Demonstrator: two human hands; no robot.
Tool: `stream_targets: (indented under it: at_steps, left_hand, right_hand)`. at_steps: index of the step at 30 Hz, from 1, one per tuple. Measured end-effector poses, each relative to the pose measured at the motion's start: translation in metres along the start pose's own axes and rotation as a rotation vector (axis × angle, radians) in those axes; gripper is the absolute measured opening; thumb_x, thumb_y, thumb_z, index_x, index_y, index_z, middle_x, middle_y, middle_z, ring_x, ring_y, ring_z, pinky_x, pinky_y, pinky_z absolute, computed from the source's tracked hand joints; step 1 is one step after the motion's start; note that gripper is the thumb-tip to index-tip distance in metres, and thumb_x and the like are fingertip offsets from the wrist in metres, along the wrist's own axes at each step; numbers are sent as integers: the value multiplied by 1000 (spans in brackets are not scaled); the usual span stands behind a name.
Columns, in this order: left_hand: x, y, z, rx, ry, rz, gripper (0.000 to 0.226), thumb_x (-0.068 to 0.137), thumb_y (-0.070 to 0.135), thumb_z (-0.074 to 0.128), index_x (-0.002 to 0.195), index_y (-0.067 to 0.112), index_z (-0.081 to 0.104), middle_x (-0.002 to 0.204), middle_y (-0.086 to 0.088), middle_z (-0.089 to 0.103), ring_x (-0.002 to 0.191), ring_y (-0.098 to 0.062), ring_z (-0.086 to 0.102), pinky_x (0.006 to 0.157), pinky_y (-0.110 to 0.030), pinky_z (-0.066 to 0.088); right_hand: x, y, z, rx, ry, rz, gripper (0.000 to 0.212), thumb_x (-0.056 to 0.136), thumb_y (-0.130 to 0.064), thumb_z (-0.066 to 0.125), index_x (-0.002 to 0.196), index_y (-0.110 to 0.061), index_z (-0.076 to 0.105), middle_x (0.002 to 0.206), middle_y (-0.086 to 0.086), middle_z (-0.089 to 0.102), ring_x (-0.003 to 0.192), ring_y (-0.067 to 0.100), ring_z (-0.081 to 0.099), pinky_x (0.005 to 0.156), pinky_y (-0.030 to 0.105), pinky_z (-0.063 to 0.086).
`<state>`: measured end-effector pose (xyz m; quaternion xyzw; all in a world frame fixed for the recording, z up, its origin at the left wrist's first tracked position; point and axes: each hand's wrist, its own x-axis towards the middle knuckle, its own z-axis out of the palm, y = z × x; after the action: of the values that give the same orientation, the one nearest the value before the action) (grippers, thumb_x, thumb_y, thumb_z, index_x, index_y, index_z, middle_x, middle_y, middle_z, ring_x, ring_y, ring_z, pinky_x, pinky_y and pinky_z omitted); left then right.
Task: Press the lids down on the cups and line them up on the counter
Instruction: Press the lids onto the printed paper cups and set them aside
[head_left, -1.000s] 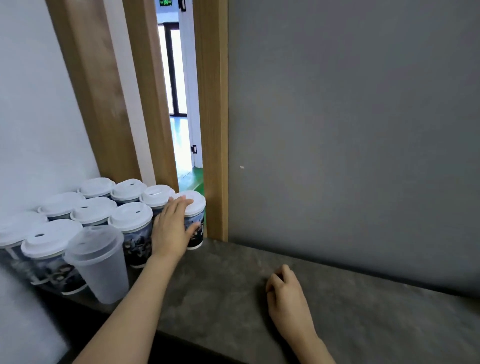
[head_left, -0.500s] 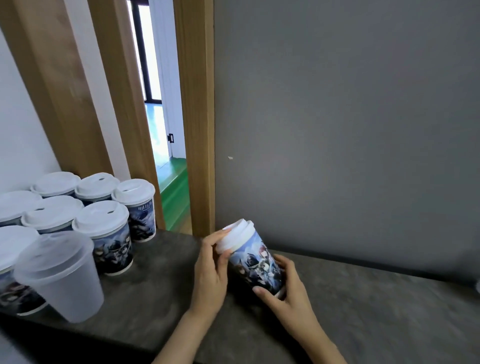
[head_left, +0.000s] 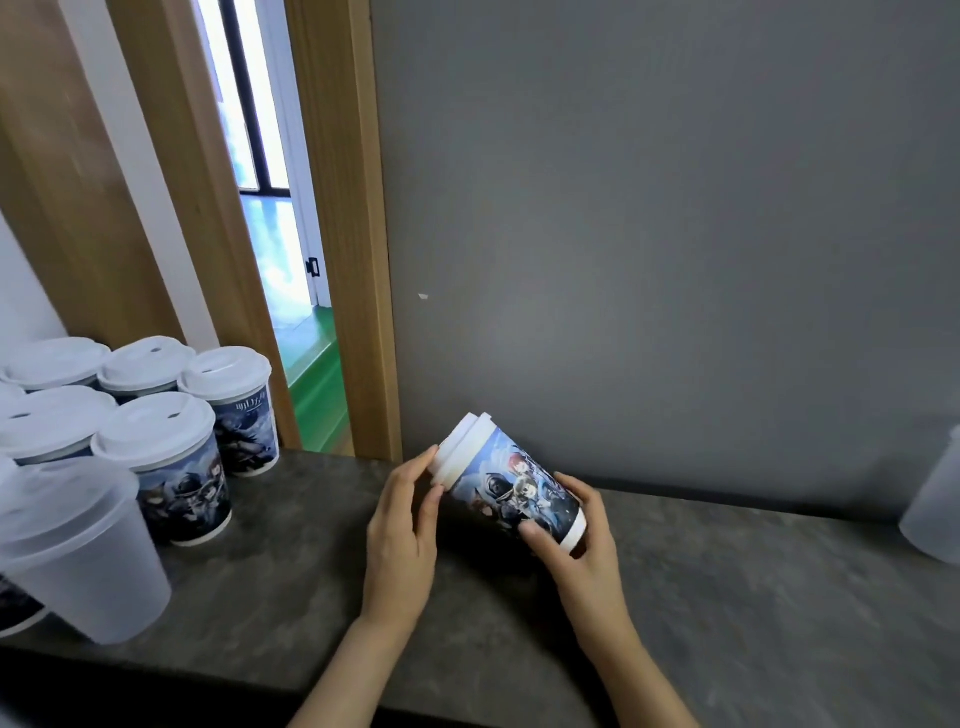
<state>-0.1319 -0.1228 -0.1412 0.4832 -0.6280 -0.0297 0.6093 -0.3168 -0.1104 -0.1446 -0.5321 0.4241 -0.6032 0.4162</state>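
A printed paper cup (head_left: 514, 493) with a white plastic lid (head_left: 462, 451) is held tilted above the dark stone counter (head_left: 727, 597); its base is gripped by the right hand (head_left: 576, 545), and the lid is pressed by the left hand (head_left: 402, 530).

White lid (head_left: 464, 447) — blue illustrated cup (head_left: 519, 493)

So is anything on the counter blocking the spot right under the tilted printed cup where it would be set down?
Nothing visible does. The printed cup is held tilted by the left hand at its lid and the right hand at its base, over bare counter. The grouped lidded cups stand apart to the left.
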Motion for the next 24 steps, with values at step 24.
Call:
stream_targets:
  at_steps: [24]
  left_hand:
    - [-2,0,-2,-123,-136,-203,31,100,14,46,120,38,47,114,17,61,105,8,57,85,-9,45]
  right_hand:
    - [-2,-5,0,93,-41,123,54,71,-44,78,118,-31,57,112,-4,72,97,15,71,70,24,56]
